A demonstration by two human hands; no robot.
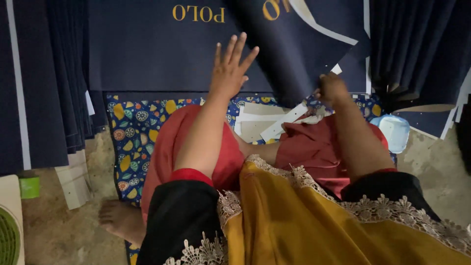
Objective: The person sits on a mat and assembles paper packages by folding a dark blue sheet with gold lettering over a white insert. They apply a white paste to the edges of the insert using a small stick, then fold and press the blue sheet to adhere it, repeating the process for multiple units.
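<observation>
Navy sheet (162,54) lies flat on the floor ahead of the knees, under the left hand (228,73), whose fingers (239,46) are spread and released. The right hand (332,88) pinches the edge of a folded sheet (304,44). Pressing flat while lifting slowly would keep the fold true. Right fingertips are hidden.

- Navy printed sheet (171,54) cut off at twelve o'clock by the top edge.
- Green-slatted object (7,240) cropped at eight o'clock.
- Right hand (332,88) blurred, fingertips hidden behind sheet edge.
</observation>
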